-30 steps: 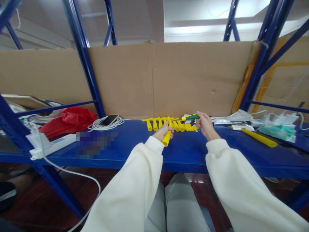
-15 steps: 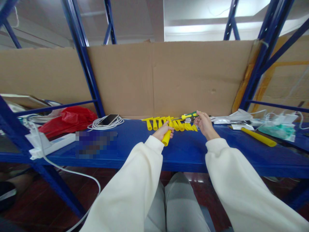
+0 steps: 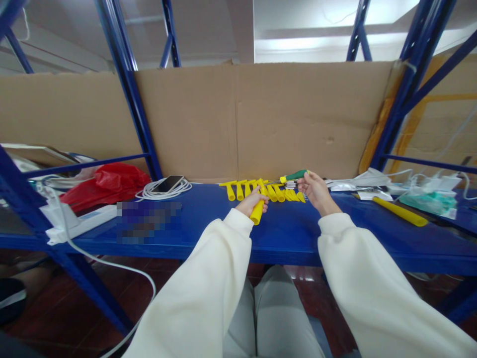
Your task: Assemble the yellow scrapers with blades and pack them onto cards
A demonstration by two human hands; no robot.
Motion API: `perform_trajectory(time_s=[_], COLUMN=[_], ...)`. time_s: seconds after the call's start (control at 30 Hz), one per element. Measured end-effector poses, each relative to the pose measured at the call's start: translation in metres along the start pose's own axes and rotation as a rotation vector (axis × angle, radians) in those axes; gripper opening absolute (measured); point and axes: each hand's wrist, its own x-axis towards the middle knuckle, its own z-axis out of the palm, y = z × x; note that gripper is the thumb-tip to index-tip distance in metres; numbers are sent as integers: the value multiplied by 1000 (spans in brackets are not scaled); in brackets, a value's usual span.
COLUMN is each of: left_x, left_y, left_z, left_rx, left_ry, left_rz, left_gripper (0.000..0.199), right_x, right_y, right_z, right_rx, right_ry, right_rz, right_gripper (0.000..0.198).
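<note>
My left hand (image 3: 254,202) is closed round a yellow plastic handle (image 3: 257,215), its wide round end toward me. In the fingertips of my right hand (image 3: 314,191) is the rear of a screwdriver (image 3: 296,176) with a green and yellow grip. The shaft points left to the top of the held handle; whether its tip touches a screw is too small to tell. Several similar yellow handles (image 3: 239,191) lie in a row behind my left hand. Between my hands lie several small flat yellow pieces (image 3: 293,195).
Coiled white cable and a phone (image 3: 168,184) lie at left, near a red plastic bag (image 3: 106,184) and a white power strip (image 3: 89,222). A yellow tube (image 3: 400,212) and a green bag (image 3: 428,201) are at right. Cardboard (image 3: 261,119) stands behind the blue shelf (image 3: 208,219).
The screwdriver has turned about its length: its grip showed yellow and green stripes before and shows mostly green now. My right fingers have shifted slightly; my left hand holds still.
</note>
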Motion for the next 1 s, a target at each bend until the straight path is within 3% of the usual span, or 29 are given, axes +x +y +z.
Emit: perform_trajectory(time_s=[0.3, 0.77, 1.0], left_x=[0, -3, 1], left_y=[0, 0, -3], left_z=[-1, 2, -1], left_rx=[16, 20, -3], left_ry=[-12, 13, -1], left_rz=[6, 42, 78], left_gripper=[85, 79, 84], right_x=[0, -5, -1], right_y=[5, -4, 1], right_z=[2, 5, 5], right_rx=[-39, 25, 3], right_ry=[100, 16, 91], right_rz=[-52, 25, 19], right_gripper=[53, 42, 51])
